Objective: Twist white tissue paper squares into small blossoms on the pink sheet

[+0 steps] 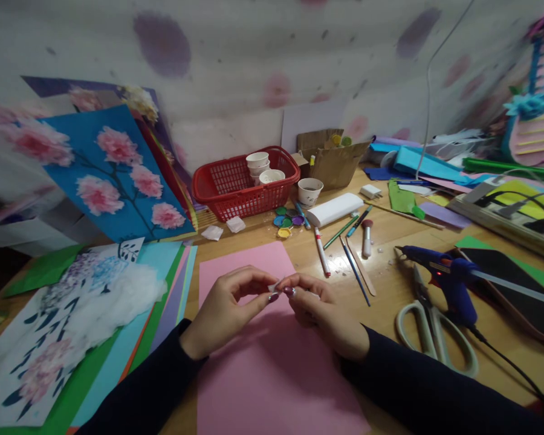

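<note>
Over a pink sheet of paper (272,374), my left hand (224,305) and my right hand (329,308) meet fingertip to fingertip. Between them they pinch a small white piece (275,286) that looks like tissue paper; most of it is hidden by the fingers. Thumb and forefinger of each hand are closed on it. The curled lower fingers of my right hand are partly out of sight. Two white folded tissue pieces, one (212,232) beside the other (236,225), lie beyond the pink sheet.
A red basket (249,199) with paper cups stands at the back, near paint pots (285,222), a marker (321,254) and brushes (356,272). On the right lie scissors (430,332) and a glue gun (444,272) with a cord. Coloured sheets and cotton (122,302) are at left.
</note>
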A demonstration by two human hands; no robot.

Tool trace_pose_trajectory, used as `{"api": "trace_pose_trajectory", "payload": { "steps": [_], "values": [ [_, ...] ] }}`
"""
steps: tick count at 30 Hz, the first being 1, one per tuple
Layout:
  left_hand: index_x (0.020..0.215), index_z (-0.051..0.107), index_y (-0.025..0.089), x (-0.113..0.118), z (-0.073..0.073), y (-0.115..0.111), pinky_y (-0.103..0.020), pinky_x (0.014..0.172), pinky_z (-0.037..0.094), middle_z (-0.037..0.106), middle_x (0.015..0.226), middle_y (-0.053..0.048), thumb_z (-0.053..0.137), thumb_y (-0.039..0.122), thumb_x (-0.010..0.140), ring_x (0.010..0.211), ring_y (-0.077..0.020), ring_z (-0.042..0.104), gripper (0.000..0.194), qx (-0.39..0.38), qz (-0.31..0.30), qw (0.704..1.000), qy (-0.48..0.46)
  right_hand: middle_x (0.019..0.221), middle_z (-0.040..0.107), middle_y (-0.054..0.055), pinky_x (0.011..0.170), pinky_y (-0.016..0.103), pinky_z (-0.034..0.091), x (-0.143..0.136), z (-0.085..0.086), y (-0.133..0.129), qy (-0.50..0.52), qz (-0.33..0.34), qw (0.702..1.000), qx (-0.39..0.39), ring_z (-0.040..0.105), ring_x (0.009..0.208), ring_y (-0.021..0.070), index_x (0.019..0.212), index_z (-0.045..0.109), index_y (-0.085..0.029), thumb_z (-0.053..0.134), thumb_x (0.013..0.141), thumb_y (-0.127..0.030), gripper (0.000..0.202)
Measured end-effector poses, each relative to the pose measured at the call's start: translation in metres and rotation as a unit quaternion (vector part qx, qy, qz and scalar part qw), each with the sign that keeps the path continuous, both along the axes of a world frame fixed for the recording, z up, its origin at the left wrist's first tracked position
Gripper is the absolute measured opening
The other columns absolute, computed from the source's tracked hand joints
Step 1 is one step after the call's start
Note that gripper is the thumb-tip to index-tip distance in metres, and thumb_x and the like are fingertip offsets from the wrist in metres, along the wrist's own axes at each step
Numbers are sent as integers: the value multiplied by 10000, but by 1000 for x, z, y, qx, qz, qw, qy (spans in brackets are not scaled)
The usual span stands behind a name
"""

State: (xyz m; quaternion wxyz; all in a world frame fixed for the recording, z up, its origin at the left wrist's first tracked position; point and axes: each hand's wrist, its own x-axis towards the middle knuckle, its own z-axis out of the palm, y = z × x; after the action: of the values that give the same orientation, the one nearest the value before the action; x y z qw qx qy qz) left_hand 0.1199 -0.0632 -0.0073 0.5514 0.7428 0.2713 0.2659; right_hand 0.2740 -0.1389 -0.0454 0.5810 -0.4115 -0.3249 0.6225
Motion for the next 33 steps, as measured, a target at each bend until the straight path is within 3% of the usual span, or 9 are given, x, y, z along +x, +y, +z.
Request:
{"api": "trace_pose_trajectory", "payload": {
  "steps": [5, 10, 21, 29, 33],
  "values": [
    [871, 700, 132, -1, -3, -7, -217, 732, 522, 693, 864, -64, 606, 147, 783, 805, -133, 647, 129, 33, 37, 999, 9, 468, 320, -112, 376, 186, 136, 1, -3, 0, -8, -3, 1000, 2, 184, 391, 35, 825, 590, -152, 636, 791, -372, 228],
    [739, 661, 126, 0, -6, -12, -204, 657, 531, 680, 729, -32, 632, 156, 728, 673, -118, 646, 43, 21, 87, 995, 32, 504, 335, -101, 389, 186, 160, 2, -6, -1, -66, -12, 998, 8, 220, 411, 40, 792, 571, -170, 643, 791, -410, 250],
    [694, 621, 139, -4, 0, -10, -219, 665, 510, 643, 715, -11, 604, 97, 711, 677, -110, 609, 48, 93, 19, 994, 62, 561, 409, -59, 446, 215, 232, 0, 5, -7, -197, 8, 979, 45, 317, 488, 75, 767, 556, -171, 599, 808, -450, 285],
    [688, 621, 138, -4, -3, -8, -206, 625, 534, 657, 703, -8, 663, 158, 717, 641, -104, 623, 55, 30, 28, 998, 57, 565, 430, -57, 437, 212, 241, 0, 0, -8, -184, 13, 982, 28, 341, 477, 73, 800, 559, -181, 582, 835, -396, 218],
    [823, 667, 141, -5, -4, -5, -225, 660, 558, 707, 795, -35, 688, 185, 708, 713, -134, 669, 124, -12, 48, 998, 38, 536, 411, -67, 426, 205, 231, 1, -2, -7, -150, 4, 988, 28, 332, 455, 64, 849, 574, -173, 583, 838, -394, 221]
  ]
}}
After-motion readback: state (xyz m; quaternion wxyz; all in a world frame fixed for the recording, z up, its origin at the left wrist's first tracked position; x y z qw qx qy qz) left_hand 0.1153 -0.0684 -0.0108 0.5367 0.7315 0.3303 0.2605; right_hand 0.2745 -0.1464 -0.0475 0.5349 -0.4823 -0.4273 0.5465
